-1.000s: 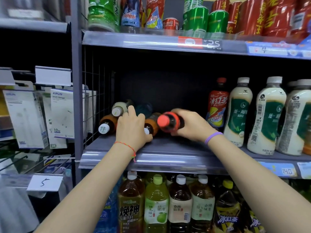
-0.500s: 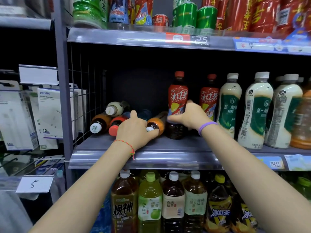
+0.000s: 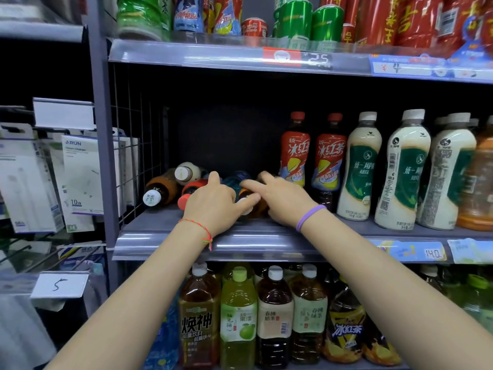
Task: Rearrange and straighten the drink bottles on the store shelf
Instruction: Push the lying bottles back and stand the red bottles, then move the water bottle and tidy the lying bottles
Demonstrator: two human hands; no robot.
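Note:
On the left of the middle shelf several bottles lie on their sides: a brown one with a white cap, a cream one, a red-capped one, a blue one and an orange one. My left hand rests on this pile, its thumb across the orange bottle's neck. My right hand reaches left with straight fingers and touches the orange bottle. Two red ice tea bottles stand upright just right of my hands.
Upright milk tea bottles fill the shelf to the right. A wire grid closes the shelf's left end. Cans stand on the shelf above and tall tea bottles below. Boxed chargers hang at far left.
My right hand stood the red ice tea bottle upright beside the other one, let it go and moved left onto the lying orange bottle. My left hand stayed on the pile.

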